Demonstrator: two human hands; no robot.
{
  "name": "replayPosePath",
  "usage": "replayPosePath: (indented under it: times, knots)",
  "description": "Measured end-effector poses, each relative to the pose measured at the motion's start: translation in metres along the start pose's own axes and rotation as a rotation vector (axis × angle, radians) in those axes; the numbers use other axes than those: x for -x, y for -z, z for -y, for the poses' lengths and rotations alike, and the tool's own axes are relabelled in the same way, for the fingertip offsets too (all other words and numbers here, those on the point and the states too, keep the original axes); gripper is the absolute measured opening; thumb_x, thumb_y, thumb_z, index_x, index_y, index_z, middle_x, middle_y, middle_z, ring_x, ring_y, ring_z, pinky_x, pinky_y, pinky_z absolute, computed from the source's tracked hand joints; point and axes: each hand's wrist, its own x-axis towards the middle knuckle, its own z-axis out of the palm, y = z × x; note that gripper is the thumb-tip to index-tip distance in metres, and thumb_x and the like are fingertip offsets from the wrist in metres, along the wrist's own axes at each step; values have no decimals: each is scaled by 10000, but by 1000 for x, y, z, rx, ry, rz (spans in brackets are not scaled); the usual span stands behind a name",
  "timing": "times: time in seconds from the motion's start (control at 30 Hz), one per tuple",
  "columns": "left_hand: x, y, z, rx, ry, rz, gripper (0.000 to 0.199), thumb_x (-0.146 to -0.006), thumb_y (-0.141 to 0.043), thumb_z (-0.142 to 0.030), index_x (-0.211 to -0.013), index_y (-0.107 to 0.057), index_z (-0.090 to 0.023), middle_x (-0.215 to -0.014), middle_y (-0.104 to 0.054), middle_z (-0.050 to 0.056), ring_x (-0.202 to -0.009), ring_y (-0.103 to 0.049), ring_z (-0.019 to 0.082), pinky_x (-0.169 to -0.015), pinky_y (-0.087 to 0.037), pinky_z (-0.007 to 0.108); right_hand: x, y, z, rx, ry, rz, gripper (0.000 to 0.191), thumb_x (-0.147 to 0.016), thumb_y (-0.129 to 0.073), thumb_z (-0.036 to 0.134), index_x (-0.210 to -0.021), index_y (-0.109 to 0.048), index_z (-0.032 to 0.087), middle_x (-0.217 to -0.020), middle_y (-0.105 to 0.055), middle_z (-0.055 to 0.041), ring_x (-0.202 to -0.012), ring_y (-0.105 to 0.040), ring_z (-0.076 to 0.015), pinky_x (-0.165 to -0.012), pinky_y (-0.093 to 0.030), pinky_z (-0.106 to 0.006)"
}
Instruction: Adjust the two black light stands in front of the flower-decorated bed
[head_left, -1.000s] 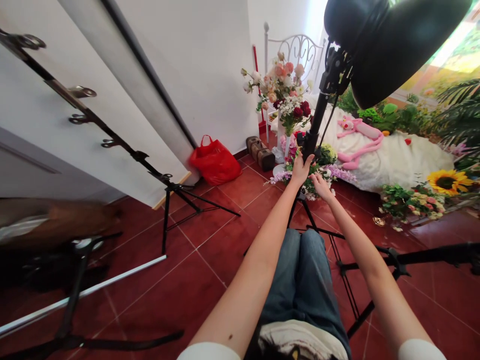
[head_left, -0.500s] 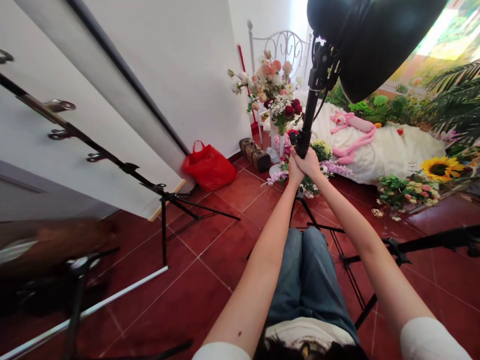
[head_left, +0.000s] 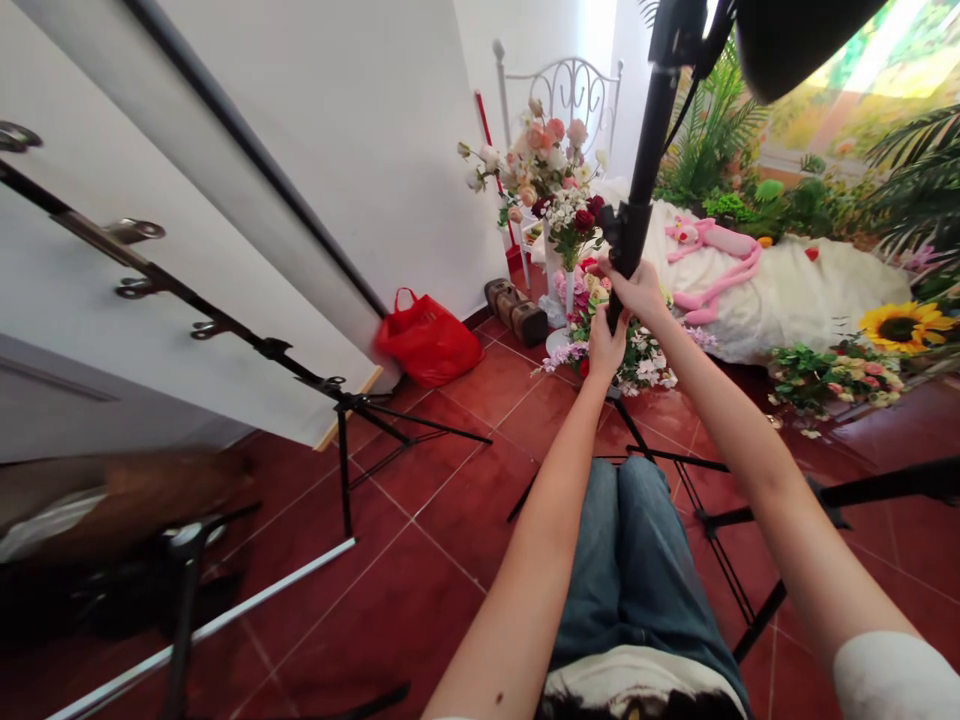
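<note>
a person grips a black stand pole [head_left: 646,165] with both hands, beyond jeans-clad knees [head_left: 622,560].
the left hand [head_left: 606,345] is closed around the pole low down, the right hand [head_left: 639,292] closed around it just above, below a dark lamp head [head_left: 795,40] cut off by the top edge; behind the hands are flowers [head_left: 646,362], then a pink plush toy [head_left: 727,240] lying on white cloth [head_left: 817,300].

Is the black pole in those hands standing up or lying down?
Upright, slightly tilted in view: the pole rises through the left hand and right hand toward the lamp above.
</note>
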Motion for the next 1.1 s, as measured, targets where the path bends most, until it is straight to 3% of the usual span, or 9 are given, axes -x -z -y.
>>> replayPosePath:
  times: [0.17, 0.37, 0.5, 0.7, 0.87, 1.1]
  knots:
    - [2, -1, 1, 29, -53, -19, 524, -935, -361, -693, -1036, -572, -224, -927, -629, 87, -992, -622, 235, -982, -470, 387, -24, 11, 4, -164, 36, 63, 479, -887, -622, 598, -1075, -672, 160, -905, -710, -43, -1030, -720, -231, -881, -603, -422]
    - [3, -5, 3, 53, -45, -55, 564, -904, -381, -737, -1082, -568, -236, -964, -620, 82, -1007, -604, 231, -989, -451, 378, -28, 27, -5, -85, 26, 214, 469, -822, -729, 557, -1061, -637, 164, -918, -690, -27, -1023, -698, -225, -944, -586, -453]
    - [2, -4, 3, 34, -32, -45, 509, -932, -406, -679, -1085, -575, -224, -970, -628, 82, -1013, -613, 224, -992, -460, 375, -13, 52, -5, 9, 65, 320, 474, -763, -802, 471, -1101, -622, 191, -1003, -695, -37, -1057, -670, -232, -980, -570, -459]
    - [0, -3, 6, 20, -66, -58, 481, -938, -417, -659, -1055, -570, -218, -920, -633, 65, -936, -630, 201, -953, -491, 367, 34, 80, -21, 57, 4, 271, 261, -887, -617, 366, -1102, -592, 220, -1109, -710, -75, -1135, -649, -244, -1080, -484, -519]
    - [0, -3, 8, 21, -78, -50, 511, -927, -404, -684, -1035, -573, -214, -910, -636, 62, -920, -639, 193, -948, -507, 373, 63, 69, -38, 168, -32, 268, 287, -917, -560, 484, -1069, -581, 241, -1143, -720, -103, -1105, -656, -266, -1077, -467, -517]
    - [-1, -2, 6, 28, -80, -49, 541, -904, -391, -727, -1002, -568, -225, -902, -629, 65, -930, -641, 204, -942, -507, 378, 63, 48, -65, 84, -129, 103, 472, -924, -443, 669, -1102, -562, 248, -1080, -712, -73, -1076, -653, -243, -1050, -460, -466]
